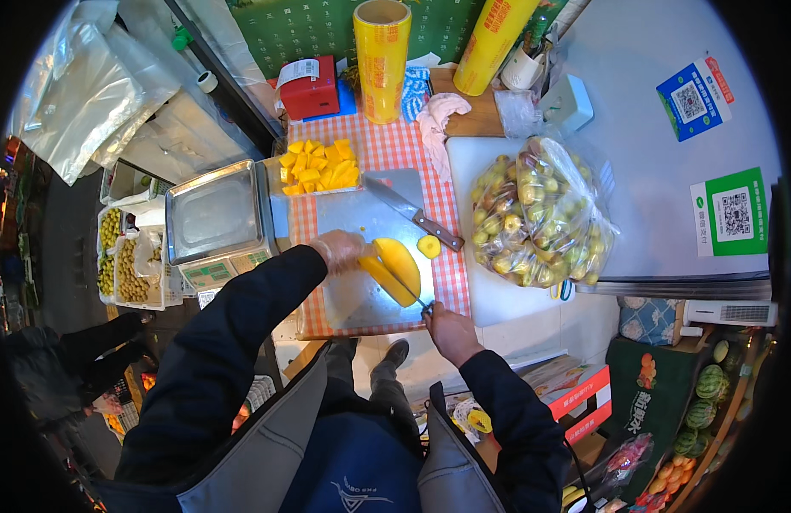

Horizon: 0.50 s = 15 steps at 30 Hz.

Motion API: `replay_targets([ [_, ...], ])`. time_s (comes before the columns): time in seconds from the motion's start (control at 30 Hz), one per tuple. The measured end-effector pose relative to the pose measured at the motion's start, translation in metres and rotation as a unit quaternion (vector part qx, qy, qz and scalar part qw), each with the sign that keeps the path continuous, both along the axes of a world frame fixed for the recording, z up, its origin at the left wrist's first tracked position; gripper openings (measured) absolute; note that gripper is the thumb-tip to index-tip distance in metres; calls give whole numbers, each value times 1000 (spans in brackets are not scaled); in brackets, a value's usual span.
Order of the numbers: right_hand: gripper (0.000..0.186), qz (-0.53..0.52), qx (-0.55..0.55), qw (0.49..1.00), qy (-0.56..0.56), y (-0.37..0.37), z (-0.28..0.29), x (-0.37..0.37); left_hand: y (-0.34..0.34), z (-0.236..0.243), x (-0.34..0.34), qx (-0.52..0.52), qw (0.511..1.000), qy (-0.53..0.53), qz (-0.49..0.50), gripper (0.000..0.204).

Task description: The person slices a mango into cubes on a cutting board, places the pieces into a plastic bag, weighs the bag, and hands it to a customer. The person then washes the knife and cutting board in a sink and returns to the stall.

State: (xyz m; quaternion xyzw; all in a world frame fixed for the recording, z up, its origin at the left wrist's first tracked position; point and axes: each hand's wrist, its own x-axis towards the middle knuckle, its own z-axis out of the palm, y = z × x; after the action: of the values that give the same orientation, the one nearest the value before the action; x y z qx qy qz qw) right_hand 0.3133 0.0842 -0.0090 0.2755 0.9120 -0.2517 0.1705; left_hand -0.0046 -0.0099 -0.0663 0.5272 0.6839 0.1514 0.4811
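A peeled yellow mango lies on a metal cutting board, partly split by a thin knife blade. My left hand, in a clear plastic glove, is closed on the mango's left end. In my right hand is the knife, its handle mostly hidden by my fingers and its blade running lengthwise into the fruit. A round mango end piece sits to the right. Above it rests a wide knife with a wooden handle. Mango cubes fill a clear tub at the board's far left.
Right of the checked cloth, bagged green fruit sits on a white cutting board. A metal-topped scale stands left. Behind are film rolls, a red box and a pink cloth. Another person stands far left.
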Motion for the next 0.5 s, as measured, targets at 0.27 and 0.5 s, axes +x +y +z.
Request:
replay_targets([
  [0.27, 26, 6, 33, 998, 53, -9, -21, -4, 8, -3, 4, -124, 970, -123, 171, 28],
  [0.5, 22, 1, 23, 999, 29, -7, -16, -6, 5, 0, 18, 128, 990, 40, -40, 29],
])
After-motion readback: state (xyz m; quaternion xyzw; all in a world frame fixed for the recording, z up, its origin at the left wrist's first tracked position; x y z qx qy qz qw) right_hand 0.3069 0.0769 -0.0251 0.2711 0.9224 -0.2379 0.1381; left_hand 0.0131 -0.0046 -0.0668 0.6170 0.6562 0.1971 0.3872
